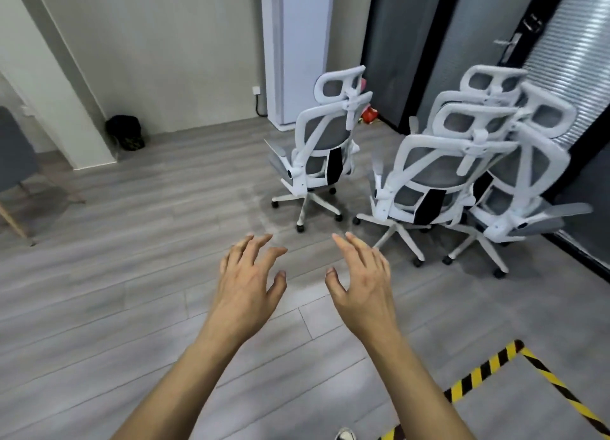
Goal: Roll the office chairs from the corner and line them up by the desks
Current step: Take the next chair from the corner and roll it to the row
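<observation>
Grey plank floor (132, 307) runs underfoot, with a corner of yellow-and-black hazard tape (488, 367) at the lower right of the frame and the toe of a shoe (346, 434) at the bottom edge. Just above, both arms reach forward. The left hand (246, 284) and right hand (361, 284) hover side by side in mid-frame, fingers (254, 248) spread and loosely bent, holding nothing and touching nothing.

The office chairs stand beyond them, backs turned to the person. A lone chair (325, 142) sits at centre, and a tight cluster (534, 162) of at least three crowds the right edge against a dark door (511, 48).

I'd judge the reach is only beginning. The nearest chair (432, 172) of the cluster looks a likely first pick. Gripping the top of its white back frame with both hands and drawing it straight out should keep its star base from snagging the neighbour's legs, which overlap.

Farther back stand a tall white air-conditioner (293, 43) and, upper left, a black bin (127, 132) by the wall. No desks are in view.
</observation>
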Available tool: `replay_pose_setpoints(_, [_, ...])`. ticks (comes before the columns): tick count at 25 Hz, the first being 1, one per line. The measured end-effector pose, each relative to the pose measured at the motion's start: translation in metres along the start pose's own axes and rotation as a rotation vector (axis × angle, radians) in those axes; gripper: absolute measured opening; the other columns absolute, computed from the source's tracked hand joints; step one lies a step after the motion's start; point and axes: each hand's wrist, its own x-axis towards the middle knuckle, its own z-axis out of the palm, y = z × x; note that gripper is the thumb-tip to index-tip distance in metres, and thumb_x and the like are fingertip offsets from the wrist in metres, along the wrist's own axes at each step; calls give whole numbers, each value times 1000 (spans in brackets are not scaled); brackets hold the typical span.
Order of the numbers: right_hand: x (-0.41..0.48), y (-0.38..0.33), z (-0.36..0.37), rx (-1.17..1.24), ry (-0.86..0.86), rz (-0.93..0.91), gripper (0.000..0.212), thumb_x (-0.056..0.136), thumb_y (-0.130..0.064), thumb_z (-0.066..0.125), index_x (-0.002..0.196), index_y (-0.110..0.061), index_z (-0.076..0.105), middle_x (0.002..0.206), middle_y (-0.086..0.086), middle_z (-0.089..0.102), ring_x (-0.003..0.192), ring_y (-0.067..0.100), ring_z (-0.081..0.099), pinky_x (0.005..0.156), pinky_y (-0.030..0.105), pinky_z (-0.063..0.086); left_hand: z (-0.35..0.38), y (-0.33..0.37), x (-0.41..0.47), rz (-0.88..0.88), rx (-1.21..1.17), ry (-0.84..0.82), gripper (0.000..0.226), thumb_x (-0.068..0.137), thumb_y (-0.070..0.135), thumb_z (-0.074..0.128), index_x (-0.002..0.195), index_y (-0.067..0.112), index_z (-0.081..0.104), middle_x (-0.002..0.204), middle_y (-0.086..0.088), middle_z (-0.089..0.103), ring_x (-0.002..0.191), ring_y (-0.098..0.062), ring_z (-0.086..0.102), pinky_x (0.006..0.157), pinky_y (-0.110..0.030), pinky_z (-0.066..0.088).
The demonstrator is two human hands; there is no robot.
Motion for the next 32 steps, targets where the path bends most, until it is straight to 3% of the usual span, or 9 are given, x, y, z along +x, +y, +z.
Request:
replay_pose_setpoints(8, [218, 179, 32, 43, 64, 69, 55, 92, -32, 60, 145, -30, 45, 149, -5, 47, 138, 15, 40, 117, 46, 30, 131, 26, 251, 5, 9, -24, 36, 92, 31, 62, 127, 32, 57, 150, 1, 46, 145, -25, 30, 113, -48, 29])
replay_pose_setpoints(12, [333, 249, 45, 57, 68, 89, 53, 92, -32, 61, 143, -31, 48, 148, -5, 48, 137, 17, 41, 118, 43, 29, 175, 34, 361, 6, 18, 0, 37, 91, 40, 47, 126, 32, 57, 147, 3, 46, 143, -24, 31, 111, -43, 28])
replay_pose_setpoints(19, [517, 344, 93, 48, 29, 38, 53, 90, -31, 59, 142, -30, 49, 147, -2, 49, 134, 20, 43, 116, 49, 31, 250, 6, 532, -73, 38, 6, 41, 89, 46, 41, 125, 34, 57, 145, 5, 48, 143, -24, 33, 109, -44, 31])
replay_pose_setpoints(25, [685, 397, 155, -8, -42, -27, 52, 90, -39, 50, 141, -29, 50, 147, -5, 48, 136, 18, 43, 119, 43, 26, 316, -38, 703, -144, 17, 30, 41, 87, 44, 43, 124, 34, 58, 143, 6, 51, 137, -24, 38, 107, -43, 33])
replay_pose_setpoints(32, [846, 472, 216, -6, -80, -55, 45, 90, -24, 55, 134, -27, 55, 139, -5, 54, 121, 23, 52, 106, 45, 38, 387, -72, 847, -177, 134, -136, 58, 86, 56, 25, 130, 39, 58, 149, 6, 49, 140, -30, 37, 110, -45, 29])
